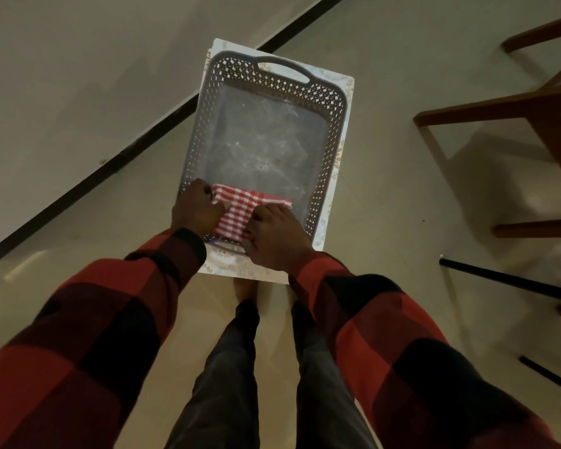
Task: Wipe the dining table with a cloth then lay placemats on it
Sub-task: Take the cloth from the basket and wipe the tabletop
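Hands first: the left hand (197, 205) is curled at the near-left rim of the grey perforated basket (332, 124), the right hand (277, 236) at its near handle, and both pinch the red checked cloth (240, 207) draped over that end. Placemats (344, 150) lie flat beneath the basket and look carried with it. Keeping the load level and setting it down before freeing the cloth seems wisest.

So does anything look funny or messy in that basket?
A little. The grey basket sits on white placemats, not lined up with them, so it looks crooked. Its bare bottom looks scuffed and smudgy. The checked cloth is bunched at the near end under both hands. Nothing looks spilled.
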